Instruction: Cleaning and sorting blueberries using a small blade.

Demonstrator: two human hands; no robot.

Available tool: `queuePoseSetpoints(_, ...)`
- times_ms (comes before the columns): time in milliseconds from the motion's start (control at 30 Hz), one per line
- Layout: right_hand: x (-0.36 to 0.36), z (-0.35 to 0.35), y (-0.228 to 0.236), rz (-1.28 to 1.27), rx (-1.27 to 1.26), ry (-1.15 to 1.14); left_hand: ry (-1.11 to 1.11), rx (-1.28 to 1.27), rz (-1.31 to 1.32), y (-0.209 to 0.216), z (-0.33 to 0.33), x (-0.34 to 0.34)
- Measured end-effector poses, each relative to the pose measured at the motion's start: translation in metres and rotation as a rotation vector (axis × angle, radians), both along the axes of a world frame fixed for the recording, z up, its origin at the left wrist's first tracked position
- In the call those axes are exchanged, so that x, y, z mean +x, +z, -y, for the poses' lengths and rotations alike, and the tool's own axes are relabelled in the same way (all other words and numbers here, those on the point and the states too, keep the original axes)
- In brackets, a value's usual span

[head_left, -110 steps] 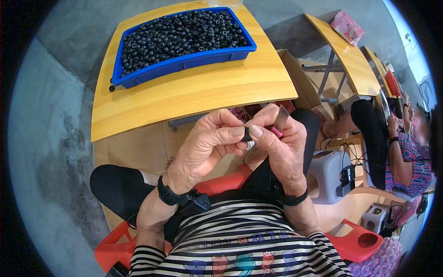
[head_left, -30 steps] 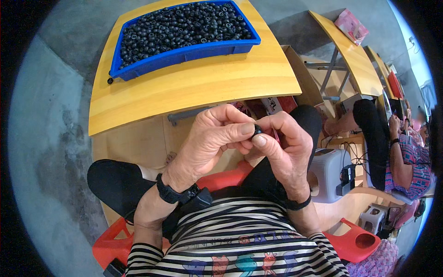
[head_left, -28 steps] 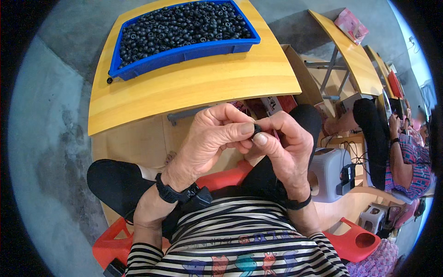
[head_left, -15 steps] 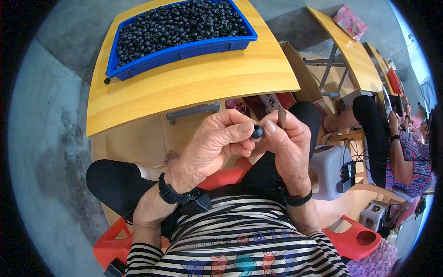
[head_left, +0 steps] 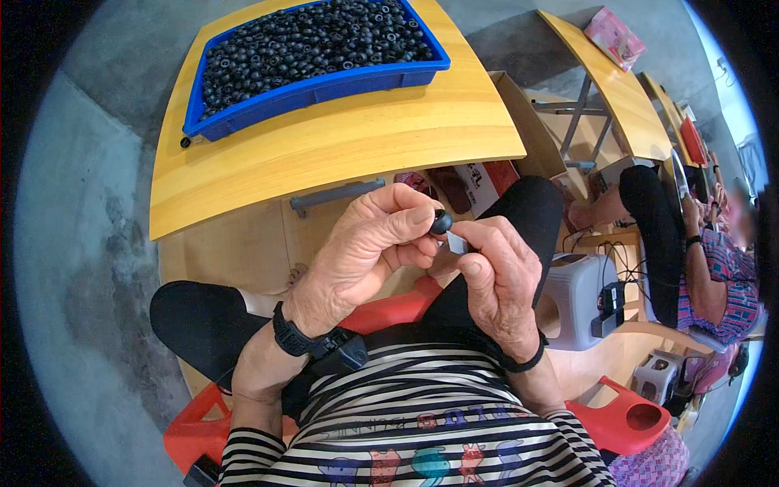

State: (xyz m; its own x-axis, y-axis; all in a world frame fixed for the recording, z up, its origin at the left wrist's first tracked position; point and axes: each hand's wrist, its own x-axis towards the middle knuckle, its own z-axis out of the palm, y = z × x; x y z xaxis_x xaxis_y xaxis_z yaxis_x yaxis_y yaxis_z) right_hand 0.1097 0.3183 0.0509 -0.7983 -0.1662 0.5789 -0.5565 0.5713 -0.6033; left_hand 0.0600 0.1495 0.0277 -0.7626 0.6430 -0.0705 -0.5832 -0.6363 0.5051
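Between the thumb and fingers of my left hand is a small round black part with a hole in it. My right hand is closed on a small knife, whose flat pale blade points up toward the black part. The blade tip is at or very near the part's lower edge; I cannot tell whether they touch. The knife's handle is hidden in my fingers. Both hands are above my lap, in front of the near edge of the yellow table.
A blue bin full of similar black parts stands on the table, with one loose part by its corner. A cardboard box is right of the table. A grey stool with cables is at my right; another person sits beyond.
My right hand has turned and dropped slightly away from my left, bringing the blade into view beside the part. The left hand has shifted slightly left and up, still gripping the black part.
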Motion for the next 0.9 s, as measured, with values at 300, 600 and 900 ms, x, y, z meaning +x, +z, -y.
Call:
queuePoseSetpoints(300,-0.0019,-0.0001,-0.0012,-0.001,0.002,-0.018,0.03,-0.152,-0.016,0.0036,-0.0026,0.0016)
queuePoseSetpoints(600,-0.0048,0.0008,-0.004,-0.019,-0.002,-0.024,0.038,-0.142,-0.013,0.0014,-0.0031,0.0006)
queuePoseSetpoints(900,-0.0081,0.0023,-0.0065,-0.028,-0.011,-0.043,0.048,-0.143,-0.03,-0.0002,-0.0032,-0.0009)
